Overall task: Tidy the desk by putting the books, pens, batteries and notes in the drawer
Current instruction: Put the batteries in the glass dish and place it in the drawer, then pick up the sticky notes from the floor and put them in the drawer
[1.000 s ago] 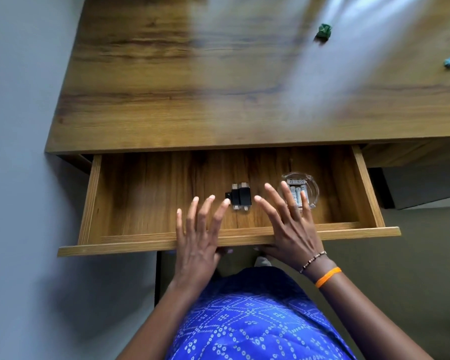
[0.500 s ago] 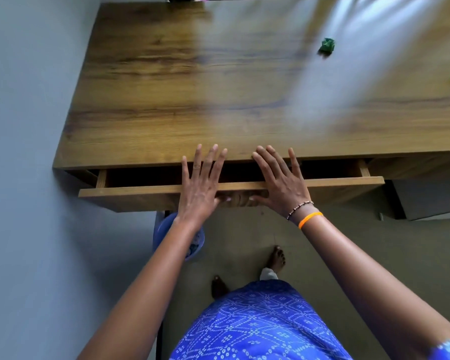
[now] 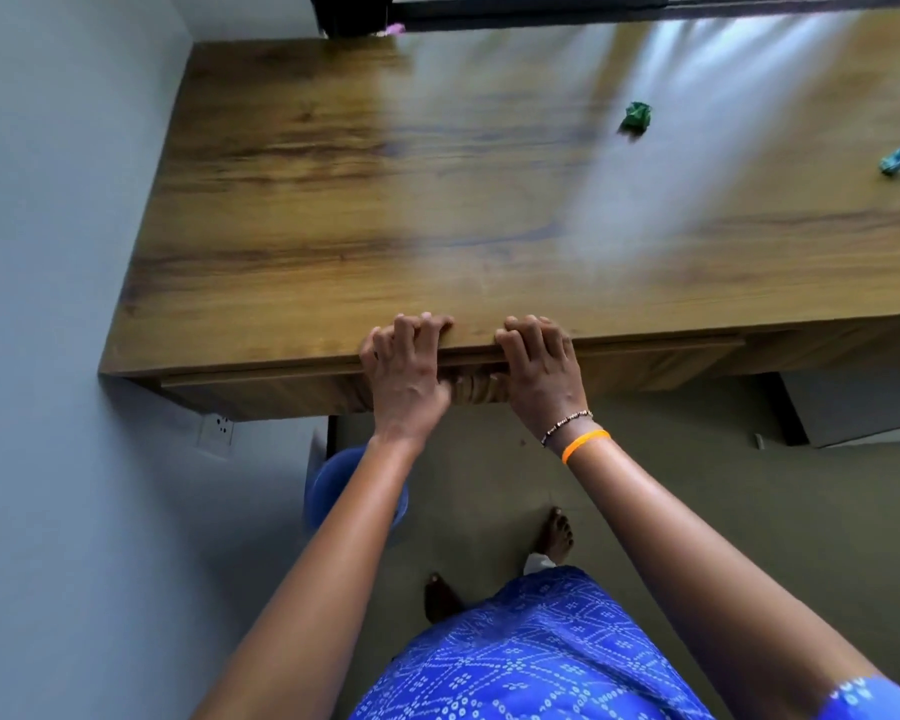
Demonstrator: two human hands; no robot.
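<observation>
Drawer (image 3: 619,363): pushed in under the table (image 3: 385,226).
Hands: two; left hand (image 3: 406,376) and right hand (image 3: 539,374), fingers curled over the table's near edge.
Crumpled notes: two, far right, green (image 3: 636,116) and blue (image 3: 897,160).

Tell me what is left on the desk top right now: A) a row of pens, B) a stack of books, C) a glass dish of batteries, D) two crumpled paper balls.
D: only a green paper ball and a blue paper ball lie on the desk.
</observation>
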